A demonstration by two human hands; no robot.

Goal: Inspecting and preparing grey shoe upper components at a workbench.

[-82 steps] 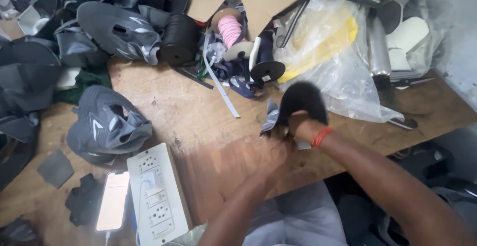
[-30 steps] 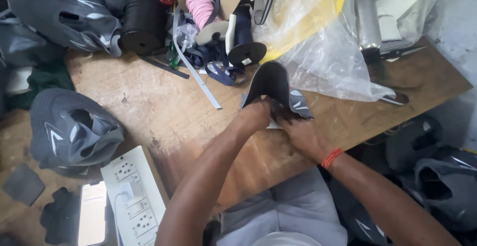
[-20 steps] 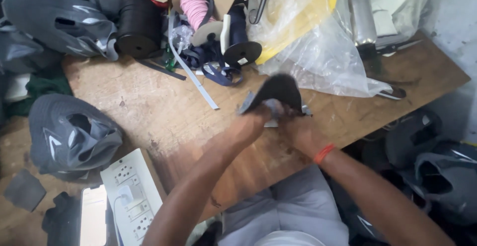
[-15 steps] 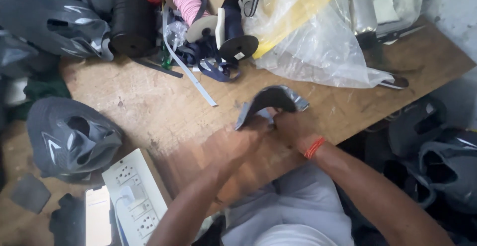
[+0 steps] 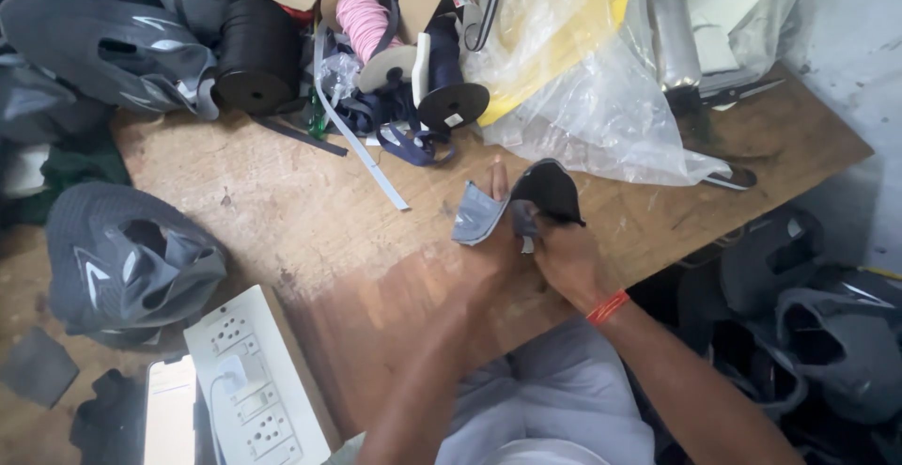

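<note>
Colour record: mostly greys and blacks on a brown wooden worktop (image 5: pixel 282 221).

The fabric piece (image 5: pixel 540 193) in hand is black, its flap beside it mid-grey. The wrist band (image 5: pixel 608 307) is red-orange. One thread spool (image 5: pixel 362 23) is pink on a tan core; the ribbon roll (image 5: pixel 254 52) is black; the second spool (image 5: pixel 449 75) is dark navy with a black end disc. The loose strap (image 5: pixel 362 150) is light grey, and the tangled tape (image 5: pixel 404 141) is navy. The plastic bag (image 5: pixel 583 80) is clear over a yellow content. The shoe upper (image 5: pixel 127 263) is dark grey with pale streak marks. The socket board (image 5: pixel 258 380) is white. The trousers (image 5: pixel 545 399) are light grey.
</note>
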